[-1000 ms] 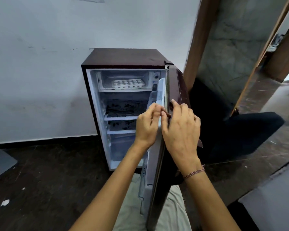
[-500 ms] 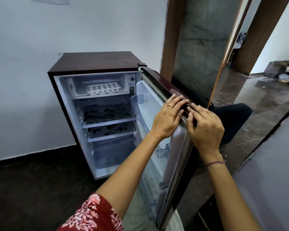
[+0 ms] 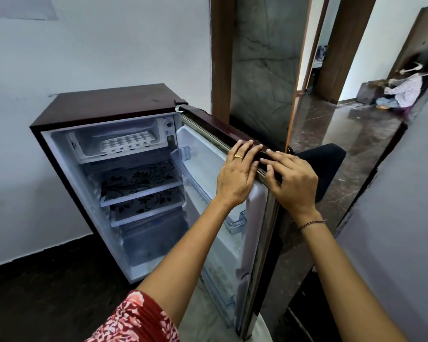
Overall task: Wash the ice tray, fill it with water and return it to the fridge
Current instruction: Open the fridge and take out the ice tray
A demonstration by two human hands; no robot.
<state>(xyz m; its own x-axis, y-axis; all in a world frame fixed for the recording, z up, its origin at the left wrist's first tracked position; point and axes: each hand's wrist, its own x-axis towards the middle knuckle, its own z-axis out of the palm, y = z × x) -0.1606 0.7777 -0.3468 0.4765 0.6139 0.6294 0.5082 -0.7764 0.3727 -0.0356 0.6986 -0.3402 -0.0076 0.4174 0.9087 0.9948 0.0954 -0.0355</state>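
Head view. The fridge [image 3: 104,104] stands open at centre left. The ice tray [image 3: 127,142] lies in the freezer compartment [image 3: 84,146] at its top, well apart from both hands; whether its cells hold anything cannot be made out, and the compartment's lip hides its near edge.

My left hand [image 3: 236,175] rests on the top edge of the door [image 3: 203,174] at frame centre, fingers laid nearly straight across it and closed round nothing. My right hand [image 3: 293,185] lies just beside it, fingers likewise flat on the top edge and thumb set against the inner seal; how firmly it presses cannot be judged. The fingertips of both hands end on the door's dark top.

The door's outer face is seen edge-on only, and its foot is cut off by the lower frame edge, as is my patterned sleeve [image 3: 136,319]. The lowest fridge space [image 3: 148,240] is dim.

Compared with half a second ago, the door stands slightly wider, my hands keep the same places on its top, and the tray has not moved.
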